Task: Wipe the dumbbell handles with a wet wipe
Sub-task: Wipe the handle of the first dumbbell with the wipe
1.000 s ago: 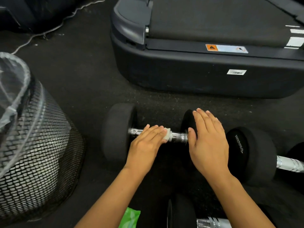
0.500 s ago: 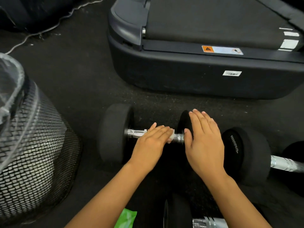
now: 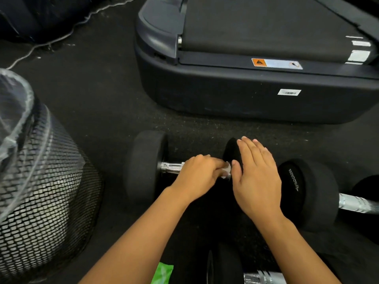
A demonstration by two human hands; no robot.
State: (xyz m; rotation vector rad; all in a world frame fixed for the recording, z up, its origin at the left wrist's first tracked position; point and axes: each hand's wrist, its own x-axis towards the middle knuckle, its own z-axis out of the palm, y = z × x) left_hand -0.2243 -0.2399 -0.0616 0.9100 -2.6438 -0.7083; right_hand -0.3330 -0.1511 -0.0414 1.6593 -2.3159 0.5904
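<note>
Head view: a dark floor (image 3: 102, 103) carries everything. A treadmill (image 3: 246, 95) fills the far right, and a mesh bin (image 3: 47, 191) with a clear liner stands at the left edge. A green packet (image 3: 163, 273) pokes in at the near edge between the forearms. A second dumbbell (image 3: 311, 193) lies just right of the first, and a third (image 3: 225, 267) shows at the near edge.

The dumbbell (image 3: 146, 167) lies mid-floor, its chrome handle (image 3: 171, 167) half hidden by the left hand (image 3: 196, 177). That hand's fingers press a white wipe (image 3: 226, 171) onto the handle's right end. The right hand (image 3: 256, 177) lies flat, fingers straight, on the dumbbell's right weight, covering most of it.
</note>
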